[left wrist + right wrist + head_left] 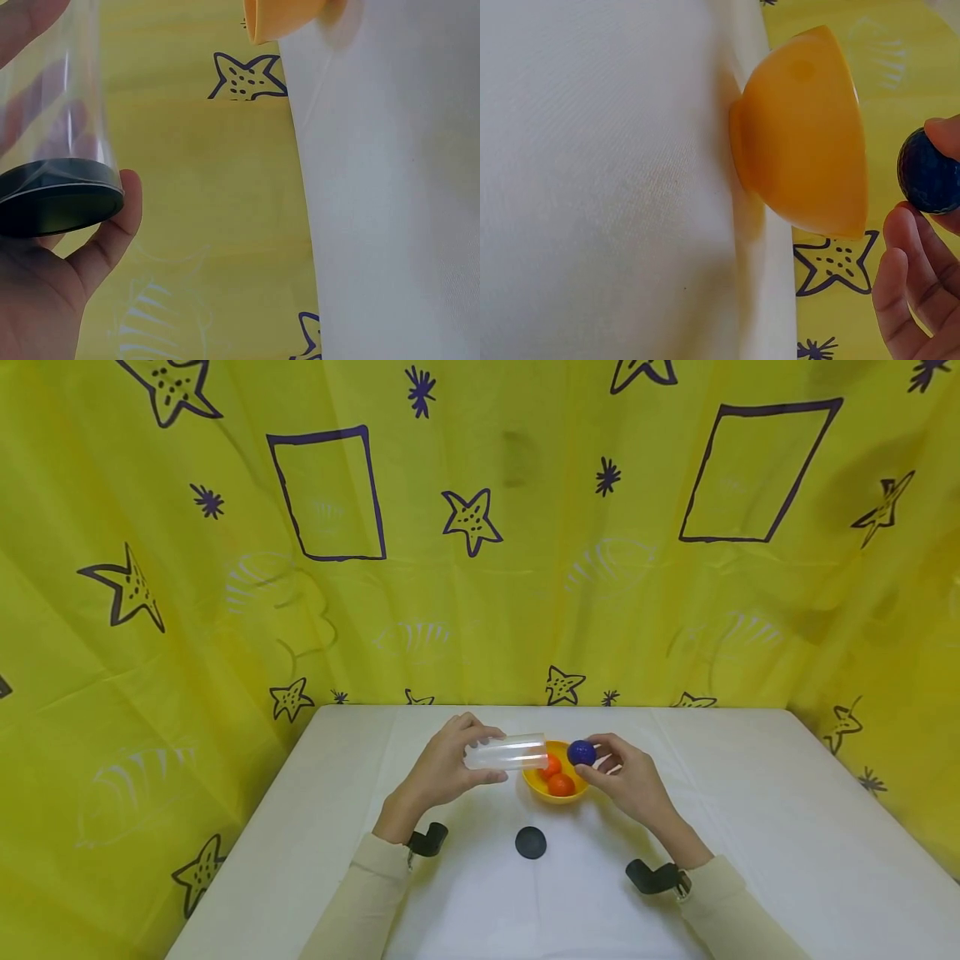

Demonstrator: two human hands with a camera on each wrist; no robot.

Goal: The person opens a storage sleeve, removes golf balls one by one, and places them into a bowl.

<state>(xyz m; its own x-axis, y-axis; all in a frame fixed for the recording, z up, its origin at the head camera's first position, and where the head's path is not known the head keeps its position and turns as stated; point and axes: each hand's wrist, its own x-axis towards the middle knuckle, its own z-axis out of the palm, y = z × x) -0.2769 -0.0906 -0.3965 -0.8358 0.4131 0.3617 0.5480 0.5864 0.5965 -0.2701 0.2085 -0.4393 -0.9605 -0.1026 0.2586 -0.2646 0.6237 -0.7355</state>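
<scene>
In the head view my left hand [441, 762] grips a clear plastic tube [510, 752] lying nearly level above the table, one end pointing to the right. A black base [64, 196] closes the tube's end by my palm in the left wrist view. My right hand [630, 778] pinches a dark blue dimpled ball [931, 171] between thumb and fingertips, just off the tube's right end. Below them stands a yellow-orange bowl [802, 135] holding two orange balls [561, 785]. The ball overlaps the bowl's right rim in the head view.
A round black lid [531, 842] lies on the white table [300, 860] in front of the bowl, between the forearms. A yellow curtain [480, 610] with starfish drawings hangs behind the table and at both sides. Each wrist wears a black camera mount [652, 877].
</scene>
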